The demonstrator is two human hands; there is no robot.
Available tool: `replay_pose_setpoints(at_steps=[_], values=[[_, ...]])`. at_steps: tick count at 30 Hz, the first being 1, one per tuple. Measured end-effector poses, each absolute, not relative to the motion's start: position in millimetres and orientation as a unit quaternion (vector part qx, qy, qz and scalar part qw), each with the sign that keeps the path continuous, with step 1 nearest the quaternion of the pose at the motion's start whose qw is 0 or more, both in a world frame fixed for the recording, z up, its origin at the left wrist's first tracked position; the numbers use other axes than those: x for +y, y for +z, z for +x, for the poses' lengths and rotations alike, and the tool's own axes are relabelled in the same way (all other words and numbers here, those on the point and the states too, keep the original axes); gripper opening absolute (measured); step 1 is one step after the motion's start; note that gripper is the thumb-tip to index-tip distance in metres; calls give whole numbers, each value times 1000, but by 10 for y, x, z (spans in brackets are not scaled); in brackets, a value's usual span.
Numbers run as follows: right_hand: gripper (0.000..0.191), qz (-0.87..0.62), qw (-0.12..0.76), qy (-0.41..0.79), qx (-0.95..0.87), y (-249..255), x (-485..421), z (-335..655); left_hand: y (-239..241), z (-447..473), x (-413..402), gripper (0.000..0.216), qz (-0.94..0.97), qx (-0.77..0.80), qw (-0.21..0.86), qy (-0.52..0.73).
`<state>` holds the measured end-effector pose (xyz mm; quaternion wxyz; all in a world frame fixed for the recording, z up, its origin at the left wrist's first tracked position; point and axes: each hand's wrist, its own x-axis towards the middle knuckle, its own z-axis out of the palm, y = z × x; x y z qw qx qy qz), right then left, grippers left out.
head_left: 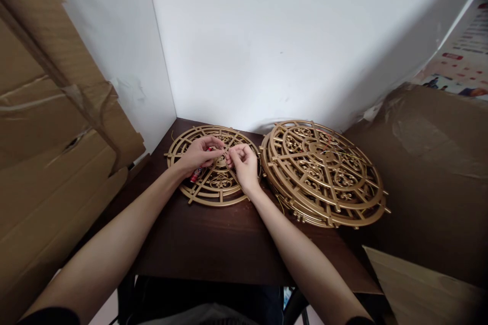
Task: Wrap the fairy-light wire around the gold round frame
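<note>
A round gold openwork panel (221,198) with rings, spokes and scrollwork lies flat on the dark wooden table. Over its centre, my left hand (202,156) and my right hand (244,163) meet with fingertips pinched close together. Whatever sits between the fingertips is too small to make out. A slim red printed object (195,175) shows below my left palm, partly covered by it; I cannot tell whether the hand grips it or it rests on the panel.
To the right, a stack of similar gold panels (324,172) leans unevenly, with thin gold cords hanging from it. Cardboard (49,127) stands at the left, and a cardboard box (430,172) at the right. A white wall (267,51) rises behind the table (213,249).
</note>
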<state>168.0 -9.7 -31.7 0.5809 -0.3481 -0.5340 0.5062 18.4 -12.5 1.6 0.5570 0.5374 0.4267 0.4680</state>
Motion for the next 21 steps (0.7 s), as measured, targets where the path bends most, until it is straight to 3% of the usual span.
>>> replay_pose_setpoints(at_steps=[21], values=[[28,-353,564,523,-533,-312,-111,1675,-40,192,-118,24,549,438,536,468]])
